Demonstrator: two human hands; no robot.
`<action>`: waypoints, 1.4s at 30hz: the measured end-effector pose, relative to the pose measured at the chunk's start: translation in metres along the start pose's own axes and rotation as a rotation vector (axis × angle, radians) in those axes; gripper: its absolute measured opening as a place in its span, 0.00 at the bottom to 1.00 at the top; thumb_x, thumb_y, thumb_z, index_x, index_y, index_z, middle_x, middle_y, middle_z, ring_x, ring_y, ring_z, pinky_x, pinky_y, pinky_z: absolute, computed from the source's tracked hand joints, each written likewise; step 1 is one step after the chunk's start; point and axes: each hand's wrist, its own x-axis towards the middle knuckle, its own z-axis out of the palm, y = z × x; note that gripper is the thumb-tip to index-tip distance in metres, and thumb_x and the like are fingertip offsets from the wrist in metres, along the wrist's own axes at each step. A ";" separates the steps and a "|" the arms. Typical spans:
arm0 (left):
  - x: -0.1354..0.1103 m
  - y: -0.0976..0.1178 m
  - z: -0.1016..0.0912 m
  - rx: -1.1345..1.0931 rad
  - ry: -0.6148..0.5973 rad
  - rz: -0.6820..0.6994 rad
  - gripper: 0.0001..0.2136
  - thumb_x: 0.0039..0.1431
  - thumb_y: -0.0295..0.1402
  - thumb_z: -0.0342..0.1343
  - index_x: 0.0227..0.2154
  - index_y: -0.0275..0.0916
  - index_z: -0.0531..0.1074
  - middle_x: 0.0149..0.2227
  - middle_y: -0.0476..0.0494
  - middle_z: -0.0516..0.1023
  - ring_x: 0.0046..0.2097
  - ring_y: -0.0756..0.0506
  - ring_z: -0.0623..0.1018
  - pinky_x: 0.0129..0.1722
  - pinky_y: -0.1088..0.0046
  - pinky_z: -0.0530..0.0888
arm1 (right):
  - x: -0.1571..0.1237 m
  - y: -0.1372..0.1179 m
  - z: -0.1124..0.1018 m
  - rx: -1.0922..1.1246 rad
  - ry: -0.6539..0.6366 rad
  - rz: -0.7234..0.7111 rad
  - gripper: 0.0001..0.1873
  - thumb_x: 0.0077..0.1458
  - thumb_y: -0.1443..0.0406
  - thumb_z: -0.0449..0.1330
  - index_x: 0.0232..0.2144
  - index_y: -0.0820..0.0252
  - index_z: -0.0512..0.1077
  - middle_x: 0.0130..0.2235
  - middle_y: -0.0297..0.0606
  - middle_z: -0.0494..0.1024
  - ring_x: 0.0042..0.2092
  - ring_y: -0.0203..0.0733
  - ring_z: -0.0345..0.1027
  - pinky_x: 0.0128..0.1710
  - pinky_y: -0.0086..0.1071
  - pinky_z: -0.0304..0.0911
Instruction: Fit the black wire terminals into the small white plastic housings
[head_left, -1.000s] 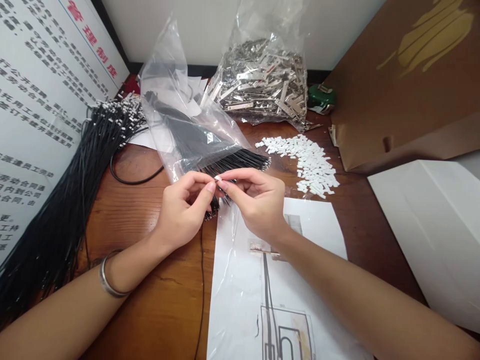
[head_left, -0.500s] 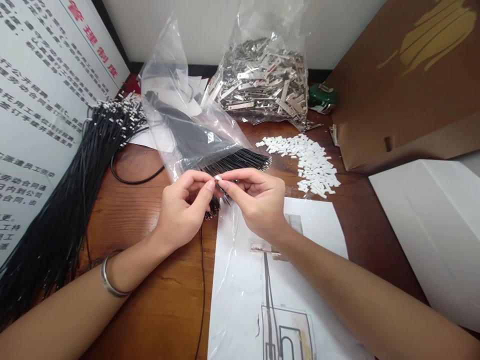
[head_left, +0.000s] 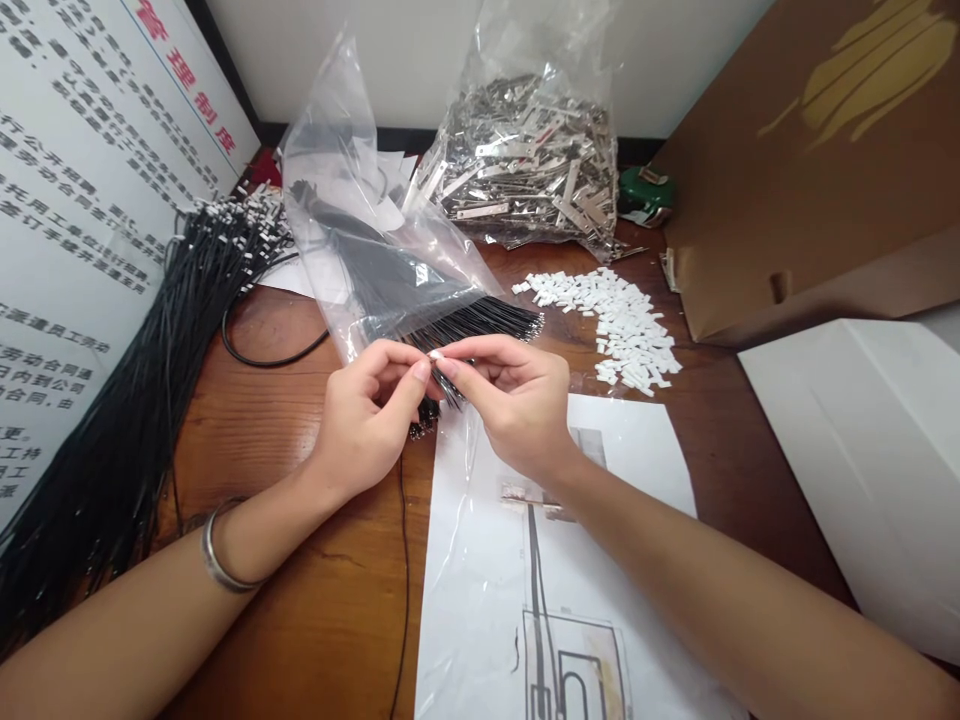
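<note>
My left hand [head_left: 369,415] pinches the end of a thin black wire [head_left: 406,590], which trails from under that hand down the table. Fingertip to fingertip with it, my right hand [head_left: 517,400] pinches a small white connector housing [head_left: 436,354], mostly covered by the fingers. Wire end and housing meet between the two pinches; how far one sits in the other is hidden. Just beyond the hands, a bundle of black wires [head_left: 480,322] with metal-tipped ends pokes out of a clear plastic bag [head_left: 420,275]. A pile of loose white housings [head_left: 630,330] lies to the right.
A printed drawing sheet [head_left: 480,600] lies under my right forearm. Black wires with white ends [head_left: 112,420] are heaped at left beside a sign board [head_left: 67,200]. Behind stand a bag of metal strips [head_left: 525,160] and a green tape measure [head_left: 646,195]; boxes [head_left: 825,200] line the right.
Both hands keep almost the same pose and place, fingertips still together. The hanging wire has shifted very slightly.
</note>
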 end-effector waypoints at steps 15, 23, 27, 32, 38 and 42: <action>0.001 0.004 0.001 -0.056 0.008 -0.023 0.08 0.61 0.36 0.57 0.31 0.38 0.70 0.27 0.46 0.80 0.26 0.50 0.77 0.21 0.77 0.70 | 0.000 -0.001 0.000 -0.037 0.000 -0.009 0.02 0.51 0.66 0.66 0.30 0.58 0.79 0.28 0.36 0.80 0.26 0.35 0.70 0.24 0.31 0.67; 0.000 0.001 0.001 -0.018 0.000 -0.007 0.08 0.62 0.36 0.56 0.32 0.37 0.70 0.27 0.46 0.79 0.26 0.51 0.76 0.22 0.78 0.72 | 0.000 -0.001 0.000 -0.031 0.003 -0.010 0.02 0.51 0.66 0.66 0.29 0.58 0.79 0.28 0.35 0.79 0.25 0.35 0.69 0.24 0.31 0.66; 0.001 0.000 0.002 -0.005 -0.004 -0.011 0.07 0.63 0.36 0.55 0.33 0.37 0.70 0.27 0.46 0.79 0.26 0.52 0.76 0.23 0.79 0.72 | 0.000 0.000 0.000 -0.019 0.007 -0.013 0.02 0.51 0.66 0.66 0.29 0.58 0.79 0.27 0.35 0.79 0.25 0.34 0.69 0.24 0.30 0.66; 0.000 -0.001 0.001 0.014 -0.004 -0.028 0.08 0.63 0.37 0.56 0.34 0.37 0.70 0.27 0.46 0.78 0.25 0.52 0.75 0.23 0.78 0.71 | 0.000 0.000 0.000 -0.043 0.017 -0.011 0.02 0.51 0.66 0.66 0.29 0.58 0.78 0.27 0.35 0.79 0.25 0.34 0.68 0.23 0.30 0.65; 0.000 -0.002 0.000 0.023 -0.007 -0.033 0.08 0.63 0.38 0.56 0.34 0.37 0.71 0.27 0.46 0.78 0.25 0.52 0.74 0.23 0.77 0.70 | -0.001 0.001 0.000 -0.048 0.022 -0.034 0.01 0.51 0.66 0.66 0.29 0.58 0.78 0.30 0.36 0.80 0.27 0.36 0.71 0.25 0.31 0.66; 0.001 -0.002 0.001 0.026 -0.005 -0.036 0.08 0.63 0.37 0.56 0.33 0.37 0.71 0.26 0.46 0.78 0.25 0.52 0.74 0.23 0.77 0.70 | -0.001 0.001 0.000 -0.062 0.027 -0.039 0.01 0.51 0.66 0.66 0.29 0.57 0.78 0.30 0.36 0.79 0.29 0.37 0.71 0.26 0.32 0.68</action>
